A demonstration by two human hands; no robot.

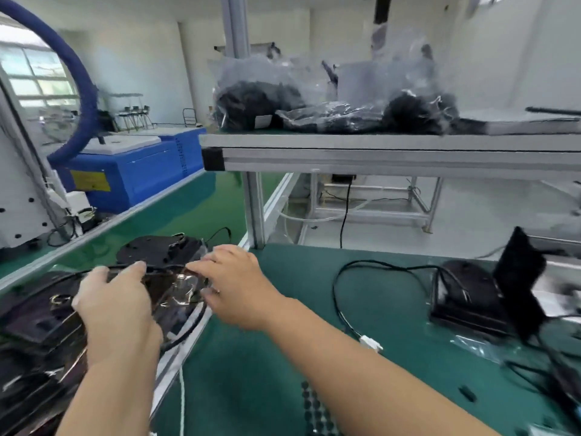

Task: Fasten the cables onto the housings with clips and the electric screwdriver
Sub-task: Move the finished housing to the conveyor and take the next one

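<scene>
Housing (169,297), black plastic in clear film, is gripped by left hand (113,306), seemingly for lifting; right hand (234,284) beside that grip touches it too, clasp unclear.

A bagged housing (176,291) lies at the left edge of the bench (283,357), on top of a stack of housings (37,325) that runs to the near left. The left hand (116,309) grips its left side, and the right hand (232,284) rests its fingers on its right side. Just behind it lies another housing (160,250). Well apart on the right of the bench sits a third housing (465,294), with a panel (518,278) standing tilted at its right. Its cable (342,278) loops out to the left, and the cable's connector (371,343) lies nearer the person. Above and behind, a shelf (377,146) carries bags of cables (267,99). A machine box (135,171) stands far left.
</scene>
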